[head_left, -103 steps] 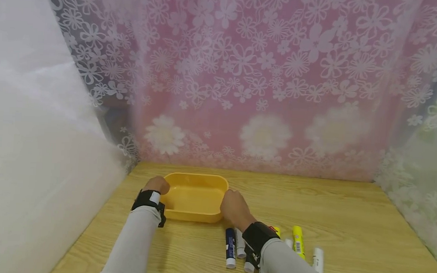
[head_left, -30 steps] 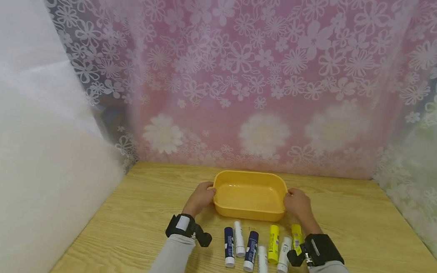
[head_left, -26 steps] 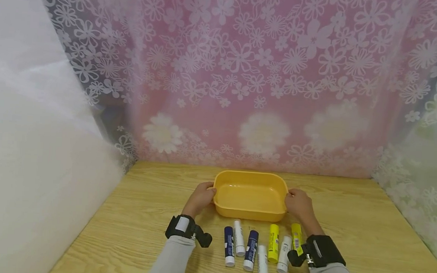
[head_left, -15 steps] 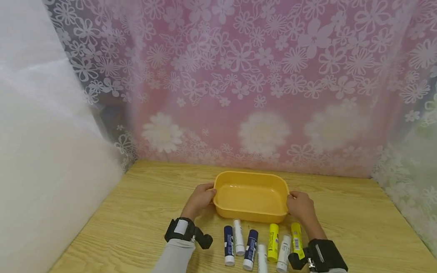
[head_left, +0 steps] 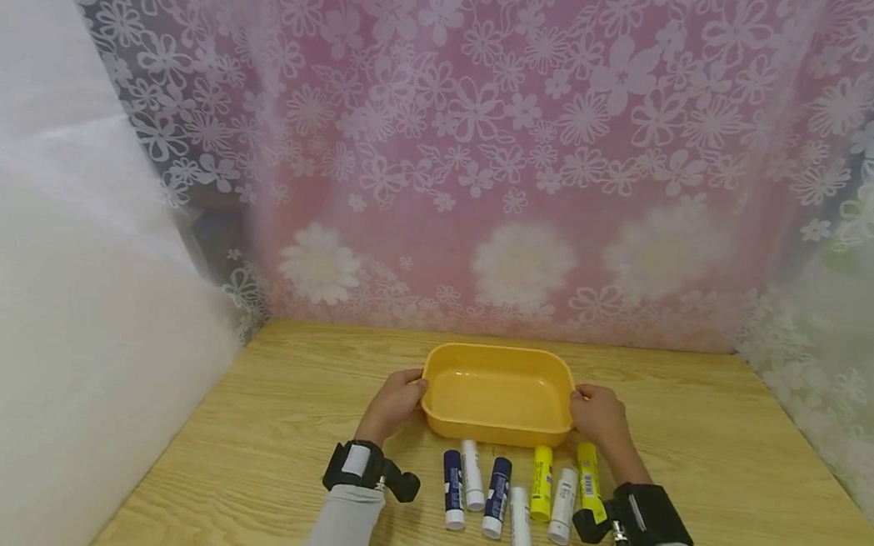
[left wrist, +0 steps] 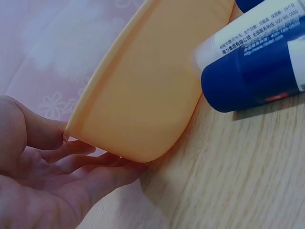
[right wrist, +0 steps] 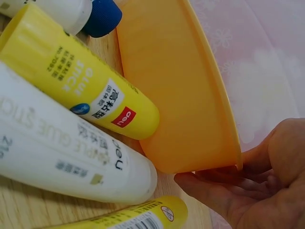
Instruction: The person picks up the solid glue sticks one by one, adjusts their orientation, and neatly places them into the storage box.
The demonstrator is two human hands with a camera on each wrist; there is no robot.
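While seven glue sticks [head_left: 498,492] lie nearby, the left hand [head_left: 394,402] and right hand [head_left: 603,417] pinch the yellow tub [head_left: 496,434] by its ends.

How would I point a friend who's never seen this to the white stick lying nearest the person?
Start at the wooden table, then the yellow tub between the left hand and right hand. On the person's side of it lies a loose row of sticks. Yours is the white stick just right of a dark-blue one; it juts past every neighbour toward the person.
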